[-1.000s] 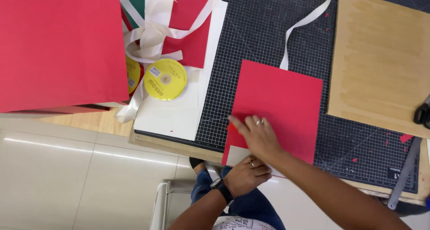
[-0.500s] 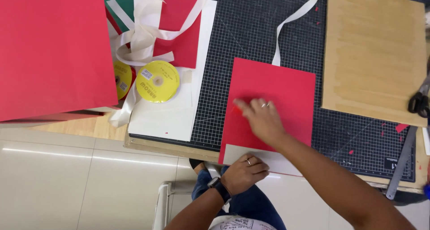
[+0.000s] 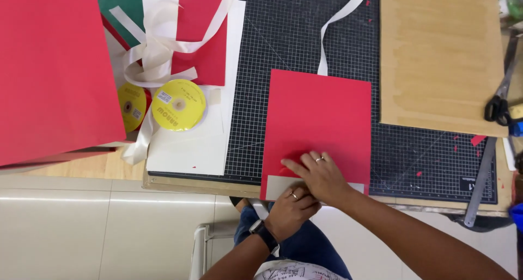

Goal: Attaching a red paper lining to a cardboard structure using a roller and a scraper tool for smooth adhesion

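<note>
Two round yellow ribbon spools lie near the tabletop's left edge. The larger spool (image 3: 178,105) bears a small white rectangular label (image 3: 164,97); the smaller spool (image 3: 131,106), just beside it, carries a similar white sticker (image 3: 135,113).

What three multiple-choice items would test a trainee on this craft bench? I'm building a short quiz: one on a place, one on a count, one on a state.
1. Where does the red card sheet lie?
A. On the gridded cutting mat
B. On the floor
C. On the wooden board

2. How many yellow tape reels show?
A. One
B. Two
C. Four

3. What is the right hand doing?
A. Gripping scissors
B. Hanging clear of the bench
C. Pressing flat on the sheet

Answers: 1 A, the grid shows around the sheet. 2 B, two reels lie side by side left of the mat. 3 C, its fingers are spread on the sheet's near edge, beside the left hand.
</note>
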